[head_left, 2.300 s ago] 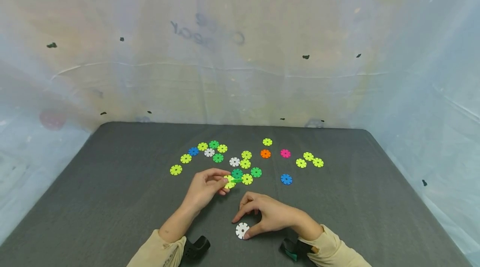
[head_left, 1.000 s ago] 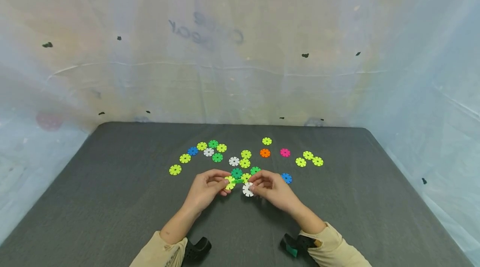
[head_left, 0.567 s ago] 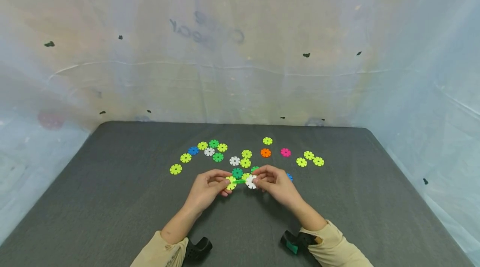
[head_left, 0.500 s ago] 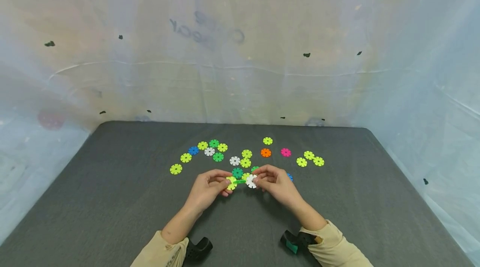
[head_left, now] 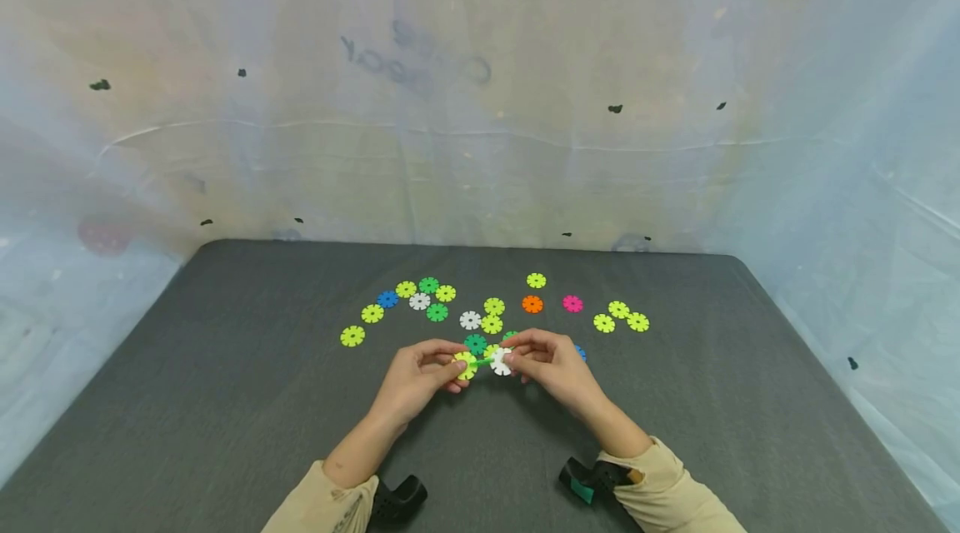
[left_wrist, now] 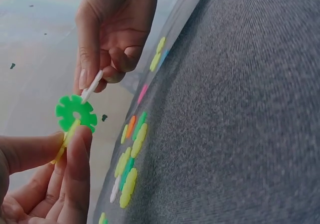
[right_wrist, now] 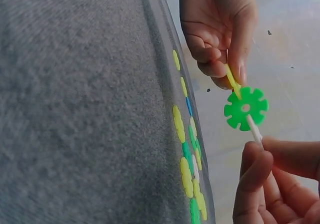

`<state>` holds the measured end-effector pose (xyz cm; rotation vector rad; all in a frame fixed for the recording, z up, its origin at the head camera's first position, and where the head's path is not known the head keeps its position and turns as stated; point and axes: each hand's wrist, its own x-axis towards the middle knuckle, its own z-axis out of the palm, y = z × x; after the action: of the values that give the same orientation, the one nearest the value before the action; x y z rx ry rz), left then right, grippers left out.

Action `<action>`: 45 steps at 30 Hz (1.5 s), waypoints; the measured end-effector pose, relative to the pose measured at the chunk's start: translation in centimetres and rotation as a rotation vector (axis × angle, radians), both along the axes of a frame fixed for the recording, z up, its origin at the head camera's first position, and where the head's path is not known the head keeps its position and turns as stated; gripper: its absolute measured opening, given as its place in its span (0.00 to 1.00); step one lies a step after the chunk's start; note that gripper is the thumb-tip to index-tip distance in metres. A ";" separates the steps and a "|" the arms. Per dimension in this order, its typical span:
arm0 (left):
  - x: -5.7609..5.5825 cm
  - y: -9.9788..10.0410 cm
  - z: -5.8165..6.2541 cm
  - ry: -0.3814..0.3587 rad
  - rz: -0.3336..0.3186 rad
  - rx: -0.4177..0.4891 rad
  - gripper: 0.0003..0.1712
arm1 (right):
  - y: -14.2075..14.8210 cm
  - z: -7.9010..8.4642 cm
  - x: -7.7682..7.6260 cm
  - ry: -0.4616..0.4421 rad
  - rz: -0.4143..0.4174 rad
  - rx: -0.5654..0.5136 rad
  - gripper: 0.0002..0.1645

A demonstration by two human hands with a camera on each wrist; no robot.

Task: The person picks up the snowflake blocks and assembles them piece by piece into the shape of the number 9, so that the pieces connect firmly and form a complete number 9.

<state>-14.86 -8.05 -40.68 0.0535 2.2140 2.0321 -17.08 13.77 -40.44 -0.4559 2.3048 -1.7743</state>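
Observation:
My left hand (head_left: 423,373) pinches a yellow notched plastic disc (head_left: 466,367) between thumb and fingers. A green notched disc (right_wrist: 260,107) stands edge-on to it, and the yellow one sits in one of its slots. From the other side, my right hand (head_left: 551,366) pinches a white notched disc (head_left: 499,363). In both wrist views the white disc's edge meets the green disc's rim at a slot; how deep it sits is hard to tell. Both hands are held above the grey table (head_left: 262,400).
Several loose discs lie beyond the hands, among them a blue disc (head_left: 387,300), an orange disc (head_left: 532,305), a pink disc (head_left: 572,304) and a yellow trio (head_left: 618,311) at the right. Whitish sheeting (head_left: 480,183) hangs behind the table.
My right hand has lifted the white disc off the table near the front and brought it forward against the green disc. My left hand has stayed almost still, holding the yellow disc.

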 end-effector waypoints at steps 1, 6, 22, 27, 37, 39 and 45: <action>0.0 0.0 0.0 0.002 -0.004 -0.004 0.15 | 0.0 0.0 0.0 0.001 0.006 -0.007 0.15; 0.1 0.3 0.2 -0.018 0.003 0.026 0.14 | 0.1 0.2 0.1 0.021 0.031 -0.036 0.15; 0.3 1.5 0.6 0.002 0.105 0.085 0.09 | -1.0 0.8 0.4 0.126 -0.052 -0.010 0.11; 0.3 1.6 0.6 0.009 0.104 0.083 0.09 | -1.0 1.0 0.4 0.099 -0.067 -0.013 0.11; 0.1 0.7 0.8 0.030 0.076 0.058 0.10 | 0.1 1.0 -0.3 0.029 0.022 -0.015 0.22; 0.1 0.4 0.8 0.020 0.088 0.053 0.11 | 0.2 0.9 -0.6 0.020 -0.005 0.006 0.23; 0.2 -0.5 0.8 -0.014 0.090 0.018 0.12 | 0.5 0.4 -1.3 -0.019 -0.072 0.036 0.18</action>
<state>-14.63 -8.53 -39.91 -0.0589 2.2287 2.0911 -18.36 14.30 -40.04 -0.3527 2.3636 -1.7582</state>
